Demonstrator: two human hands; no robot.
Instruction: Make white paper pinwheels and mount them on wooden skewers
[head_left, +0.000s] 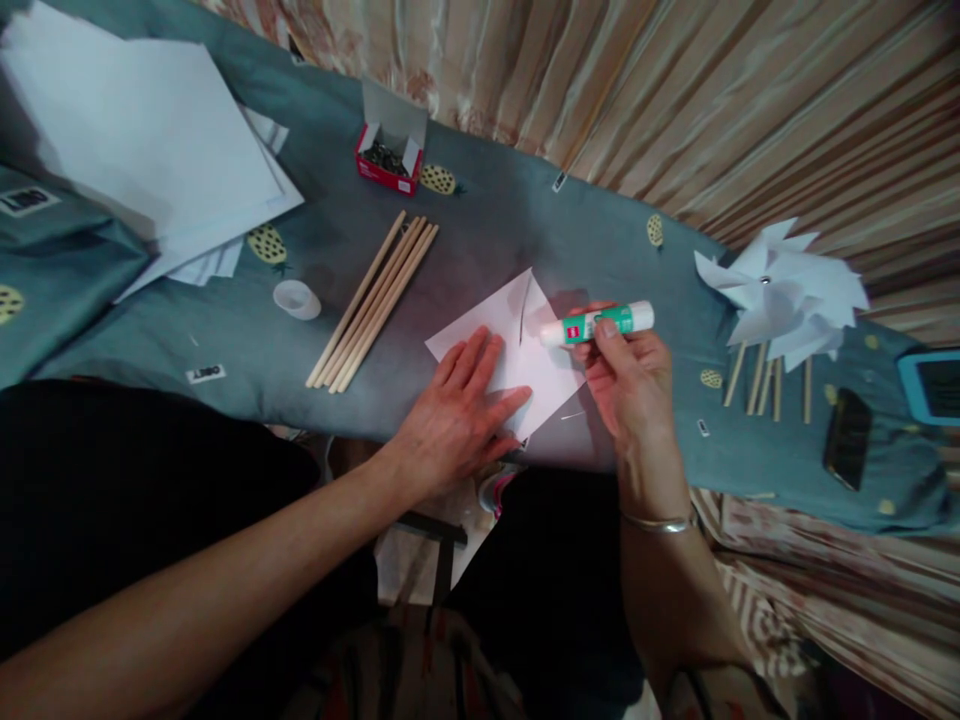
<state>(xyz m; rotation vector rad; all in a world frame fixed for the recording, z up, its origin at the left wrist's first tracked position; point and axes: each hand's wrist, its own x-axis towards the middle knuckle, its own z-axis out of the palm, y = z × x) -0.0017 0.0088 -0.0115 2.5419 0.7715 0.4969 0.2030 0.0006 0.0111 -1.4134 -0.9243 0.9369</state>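
Observation:
A square sheet of white paper (547,378) with cut slits lies near the front edge of the cloth. My left hand (469,405) rests flat on its left part, fingers spread. Over the paper's right side, my right hand (626,365) grips a green and white glue stick (600,325) between thumb and fingers. The stick lies nearly level, its pale end pointing left and close to the paper; whether it touches cannot be seen. A white cap (297,299) stands further left on the cloth.
Several wooden sticks (375,305) lie left of the paper. Behind them is an open red box (388,160) of small metal pieces. Paper sheets (150,130) are stacked far left. White pinwheels (780,285), a dark phone (848,438) and a blue-framed device (934,385) lie right.

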